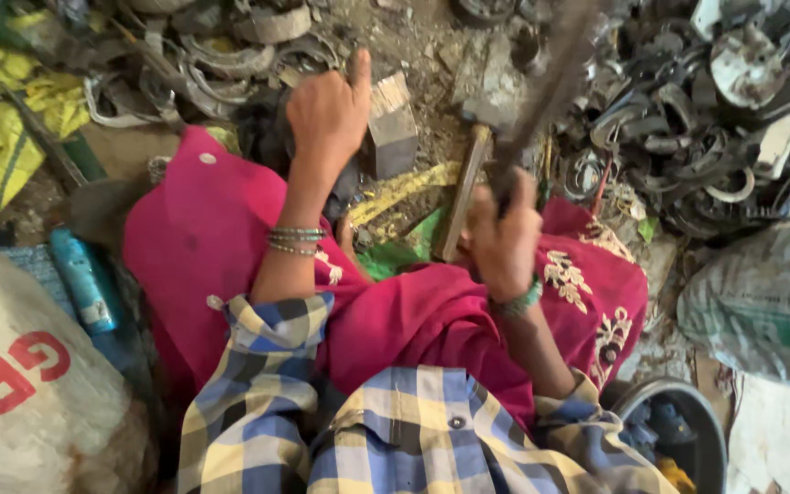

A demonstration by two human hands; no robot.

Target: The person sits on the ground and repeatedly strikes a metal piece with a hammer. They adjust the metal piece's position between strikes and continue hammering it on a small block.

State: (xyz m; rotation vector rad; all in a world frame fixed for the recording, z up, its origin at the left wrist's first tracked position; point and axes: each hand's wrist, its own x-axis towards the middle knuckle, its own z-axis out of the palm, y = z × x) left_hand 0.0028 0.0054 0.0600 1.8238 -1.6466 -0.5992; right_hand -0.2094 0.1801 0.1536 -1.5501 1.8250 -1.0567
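Blurred dark rod [546, 91] upper centre, my right hand [503, 240] fisted round it; wooden-handled hammer [466, 183] just beside | left hand [328, 112] loosely curled, holding nothing, near wooden block [391, 128]; scrap metal [688, 119] crowds top edge | white sack [29, 402], red lettering, lower left; blue bottle [82, 279] left.

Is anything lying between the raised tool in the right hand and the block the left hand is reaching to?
Nothing visible blocks it. The right hand grips a blurred dark tool raised above the ground. The left hand rests beside the wooden block. A wooden-handled hammer lies just right of the block.
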